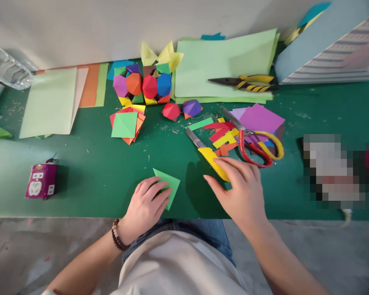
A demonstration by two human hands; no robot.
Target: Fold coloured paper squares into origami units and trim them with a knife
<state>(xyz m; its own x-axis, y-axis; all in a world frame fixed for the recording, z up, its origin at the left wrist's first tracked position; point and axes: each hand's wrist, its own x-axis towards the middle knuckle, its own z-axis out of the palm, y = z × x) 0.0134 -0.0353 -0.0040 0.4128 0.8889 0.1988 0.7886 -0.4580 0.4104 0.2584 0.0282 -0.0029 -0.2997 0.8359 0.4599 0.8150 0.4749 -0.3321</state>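
a small bright-green paper piece [174, 188], smooth and matt, lies near the front edge of the dark-green surface [89, 176], showing as a triangle with crisp straight edges and sharp corners, one pointing away from the person and one toward the body. the person's left hand [149, 198] rests over its left part, palm down, fingers lightly spread and bent, their tips on the paper; a bracelet of dark and pale beads [119, 237] circles that wrist. the forearm comes in from the lower left. the right hand [241, 190] arches from the lower right, thumb held well away from the fingers, not pinched. its fingers reach over a knife with a toothed yellow handle and grey metal blade [210, 157], which slants with the blade toward the upper left; whether they touch the handle i cannot tell. just beyond that hand lie scissors with red and yellow handles [242, 133], beside coloured paper strips [221, 133].
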